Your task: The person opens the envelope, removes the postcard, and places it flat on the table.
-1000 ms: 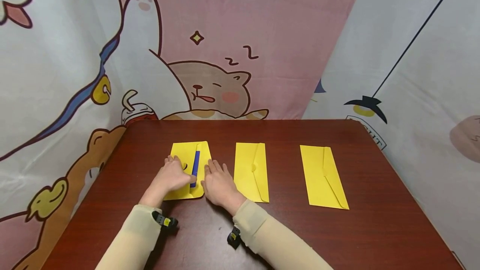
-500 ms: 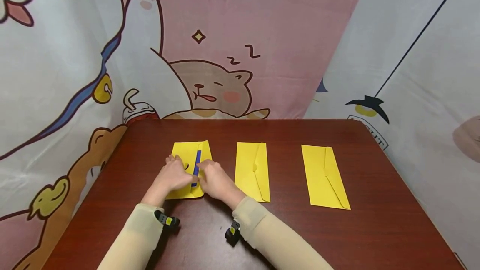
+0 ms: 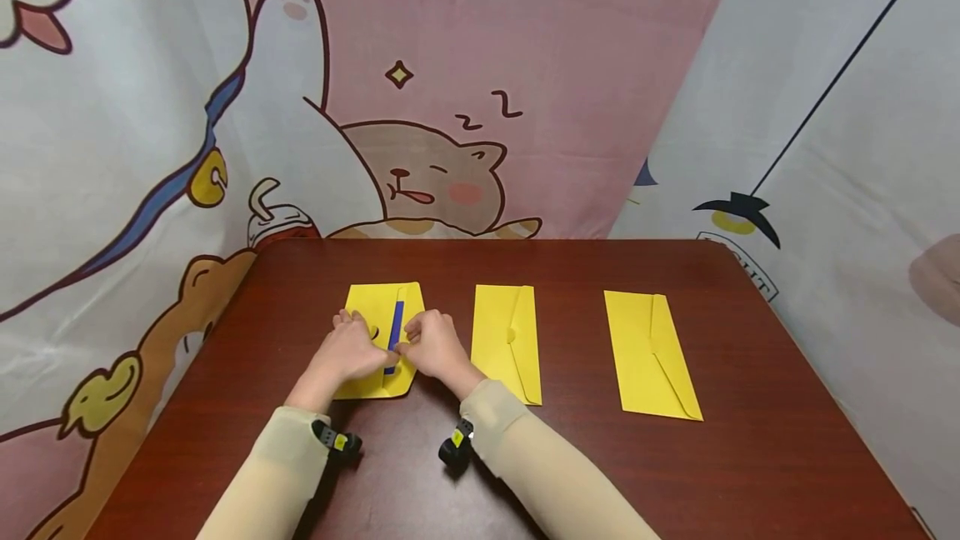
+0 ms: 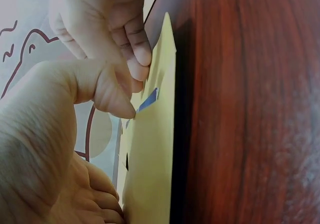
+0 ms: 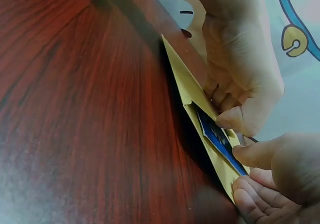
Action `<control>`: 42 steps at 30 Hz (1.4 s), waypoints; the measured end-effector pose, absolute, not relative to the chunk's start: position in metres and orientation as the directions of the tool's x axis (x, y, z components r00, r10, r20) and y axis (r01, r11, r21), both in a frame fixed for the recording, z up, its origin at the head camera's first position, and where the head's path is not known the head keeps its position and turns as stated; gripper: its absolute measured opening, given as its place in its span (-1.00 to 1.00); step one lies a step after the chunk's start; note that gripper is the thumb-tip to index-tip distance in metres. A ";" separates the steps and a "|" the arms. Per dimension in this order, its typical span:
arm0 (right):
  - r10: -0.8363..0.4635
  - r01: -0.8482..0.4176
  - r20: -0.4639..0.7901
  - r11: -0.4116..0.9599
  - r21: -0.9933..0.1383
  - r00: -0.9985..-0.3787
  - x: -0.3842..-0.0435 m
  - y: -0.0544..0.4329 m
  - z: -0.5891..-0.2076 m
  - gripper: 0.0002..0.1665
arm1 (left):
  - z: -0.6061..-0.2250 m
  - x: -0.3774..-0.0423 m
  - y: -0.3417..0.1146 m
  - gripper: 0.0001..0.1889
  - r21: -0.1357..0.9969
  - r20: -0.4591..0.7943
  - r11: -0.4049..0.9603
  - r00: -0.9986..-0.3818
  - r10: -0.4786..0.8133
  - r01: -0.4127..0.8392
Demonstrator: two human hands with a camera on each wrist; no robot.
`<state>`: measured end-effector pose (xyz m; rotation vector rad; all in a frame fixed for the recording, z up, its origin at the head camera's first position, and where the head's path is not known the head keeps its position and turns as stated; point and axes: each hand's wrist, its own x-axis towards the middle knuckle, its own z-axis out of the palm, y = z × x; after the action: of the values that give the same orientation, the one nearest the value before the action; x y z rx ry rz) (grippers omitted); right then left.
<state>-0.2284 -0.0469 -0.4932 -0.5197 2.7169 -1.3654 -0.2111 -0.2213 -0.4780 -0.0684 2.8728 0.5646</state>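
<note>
- A cartoon-printed cloth (image 3: 585, 90) hangs behind everything.
- The dark red-brown table (image 3: 570, 482) stands before it.
- The left envelope (image 3: 369, 298), yellow, lies at the table's left with its flap spread out.
- The middle envelope (image 3: 495, 332) and right envelope (image 3: 645, 357), well apart, lie with flaps folded over.
- The left hand (image 3: 347, 355) rests on the left envelope, fingers extended, thumb at the pocket's edge.
- The right hand (image 3: 437, 347) has its fingers bent, thumb near fingertips, beside the blue insert (image 3: 397, 323); whether it pinches anything I cannot tell.
- That insert shows at the left envelope's opening.
</note>
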 end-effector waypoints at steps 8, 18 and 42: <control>-0.206 -0.176 0.070 0.559 -0.810 -0.976 -0.237 -0.050 -0.490 -0.74 | -0.478 -0.210 -0.221 0.29 0.373 -0.219 0.923 -0.976 -0.008 -0.091; -0.111 -0.072 0.008 0.592 -0.803 -0.994 -0.246 -0.057 -0.490 -0.72 | -0.478 -0.209 -0.221 0.29 0.381 -0.211 0.920 -0.977 -0.012 -0.094; -0.075 -0.029 -0.021 0.603 -0.798 -0.997 -0.247 -0.057 -0.491 -0.58 | -0.482 -0.210 -0.223 0.30 0.390 -0.210 0.915 -0.977 -0.024 -0.106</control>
<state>-0.2472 -0.0569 -0.4913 -0.0893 2.7653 -1.3748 -0.2096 -0.2227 -0.4824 -0.0985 2.8752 0.6025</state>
